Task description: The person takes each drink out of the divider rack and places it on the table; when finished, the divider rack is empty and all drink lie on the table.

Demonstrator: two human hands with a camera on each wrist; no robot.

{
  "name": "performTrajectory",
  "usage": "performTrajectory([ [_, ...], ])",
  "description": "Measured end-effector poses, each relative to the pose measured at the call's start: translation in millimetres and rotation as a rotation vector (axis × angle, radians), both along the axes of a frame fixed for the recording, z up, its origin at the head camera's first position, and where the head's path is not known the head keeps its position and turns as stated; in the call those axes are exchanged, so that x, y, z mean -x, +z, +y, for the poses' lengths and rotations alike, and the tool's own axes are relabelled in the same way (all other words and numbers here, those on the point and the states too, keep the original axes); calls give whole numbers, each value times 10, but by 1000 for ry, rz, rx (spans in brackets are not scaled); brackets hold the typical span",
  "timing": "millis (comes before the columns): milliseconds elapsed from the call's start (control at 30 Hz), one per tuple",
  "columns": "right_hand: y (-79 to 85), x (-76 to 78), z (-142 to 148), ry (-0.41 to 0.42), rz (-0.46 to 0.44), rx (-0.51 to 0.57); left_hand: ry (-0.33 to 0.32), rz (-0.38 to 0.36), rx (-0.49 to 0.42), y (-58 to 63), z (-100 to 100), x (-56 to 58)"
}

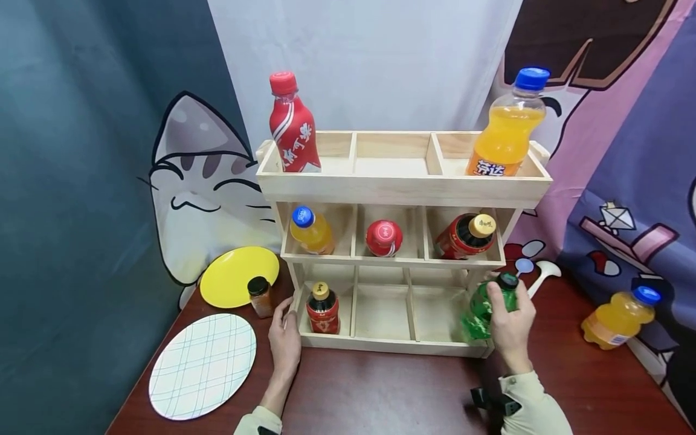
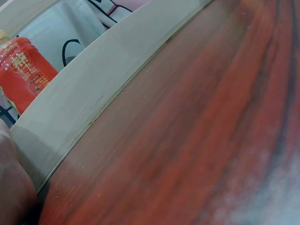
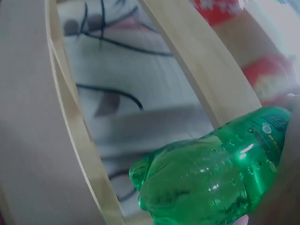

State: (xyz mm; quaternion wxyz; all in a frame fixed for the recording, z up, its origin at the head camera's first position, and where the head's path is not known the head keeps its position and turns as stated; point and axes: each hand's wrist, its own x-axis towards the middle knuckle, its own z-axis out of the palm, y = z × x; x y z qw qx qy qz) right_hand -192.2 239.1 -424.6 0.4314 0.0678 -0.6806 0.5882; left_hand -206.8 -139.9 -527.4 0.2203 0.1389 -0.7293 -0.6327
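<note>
1. Green bottle [image 1: 480, 315] is kinda tilted, gripped by the right hand [image 1: 513, 325] at the wooden rack [image 1: 402, 191]'s bottom-right compartment [image 1: 437, 314].
2. Rack's lower left side is touched by the left hand [image 1: 285, 345], fingers pretty much straight.

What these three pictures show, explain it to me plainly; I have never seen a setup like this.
There is no machine here: a person works barehanded. The wide picture comes from a camera worn on the head, looking forward and down. The other two come from cameras on the left and right wrists.

On the dark red table stands a three-tier wooden shelf with drink bottles in it. To its left are a yellow plate, a white checked disc and a small jar; to its right, an orange drink bottle.

The right hand grips a green bottle; the left hand touches the shelf's lower left side.
</note>
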Motion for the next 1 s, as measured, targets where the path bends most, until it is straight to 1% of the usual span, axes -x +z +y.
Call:
performTrajectory([
  [100, -75, 46, 199, -35, -3, 8, -2, -11, -5, 2, 16, -14],
  [233, -122, 64, 384, -100, -32, -8, 4, -9, 0, -19, 10, -23],
  [333, -176, 85, 490, -197, -89, -22, 11, -4, 14, -21, -7, -10],
  [467, -313, 142, 622, -304, -175, -36, 15, 3, 15, 0, -15, 15],
  [600, -459, 187, 747, -364, -249, -20, 17, -6, 12, 8, -10, 11],
  [700, -528, 203, 835, -418, -302, -9, 17, -20, 12, 15, -8, -9],
  [800, -543, 208, 913, -461, -351, 4, 2, -22, -9, 64, -5, -30],
  [900, -529, 208, 980, -474, -385, 32, -15, -16, -29, 166, 12, -60],
  [1000, -511, 212, 1048, -485, -384, 34, -20, -13, -28, 246, 33, -88],
])
